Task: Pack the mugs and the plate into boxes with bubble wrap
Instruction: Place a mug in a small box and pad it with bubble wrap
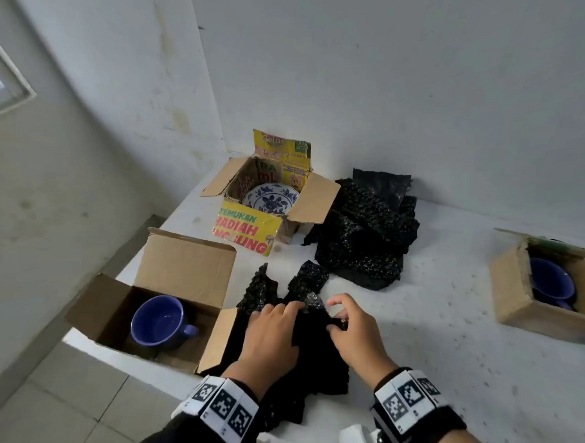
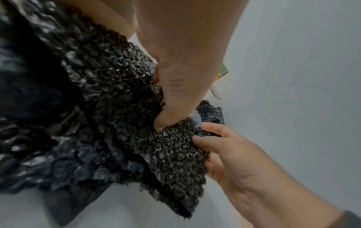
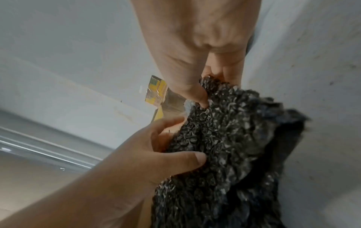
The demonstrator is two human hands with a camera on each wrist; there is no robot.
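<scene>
A sheet of black bubble wrap [image 1: 314, 356] lies at the table's near edge, and both hands hold it at its top. My left hand [image 1: 281, 316] grips the sheet with its thumb pressed into the bubbles [image 2: 175, 154]. My right hand [image 1: 336, 314] pinches the sheet's edge [image 3: 224, 146] between thumb and fingers. A blue mug [image 1: 157, 322] sits unwrapped in the open brown box [image 1: 183, 265] on the left. The blue-patterned plate [image 1: 270, 199] lies in the yellow printed box [image 1: 248, 229] at the back. Another blue mug [image 1: 548, 282] sits in a small brown box [image 1: 516, 296] at the right.
A heap of more black bubble wrap [image 1: 364, 232] lies behind my hands, right of the yellow box. White walls close the table at the back and left. The left box overhangs the table's near-left edge, with tiled floor [image 1: 59, 411] below.
</scene>
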